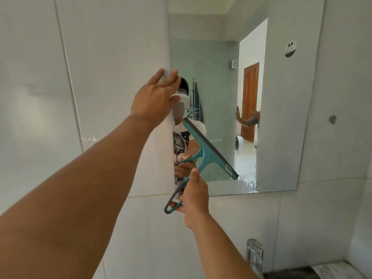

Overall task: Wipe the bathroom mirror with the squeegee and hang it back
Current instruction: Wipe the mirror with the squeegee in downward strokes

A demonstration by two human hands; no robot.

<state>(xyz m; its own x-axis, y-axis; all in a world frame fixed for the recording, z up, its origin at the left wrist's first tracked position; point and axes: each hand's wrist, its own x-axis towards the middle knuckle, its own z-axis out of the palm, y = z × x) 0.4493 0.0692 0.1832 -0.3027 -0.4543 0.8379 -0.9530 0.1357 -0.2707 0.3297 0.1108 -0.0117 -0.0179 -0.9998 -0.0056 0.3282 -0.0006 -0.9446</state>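
Note:
A frameless mirror [281,109] hangs on the white tiled wall. My right hand [194,200] grips the looped handle of a teal squeegee [209,153], whose dark blade lies tilted against the lower left part of the glass. Foam and water streaks show at the mirror's bottom edge, just right of the blade's lower end. My left hand [156,97] rests flat at the mirror's left edge, fingers spread, partly on the wall and partly on the glass. It holds nothing.
A small grey hook [332,119] sticks out of the wall right of the mirror. A round sticker [290,49] sits on the glass at upper right. A chrome tap [254,255] stands below, beside the counter edge [330,267].

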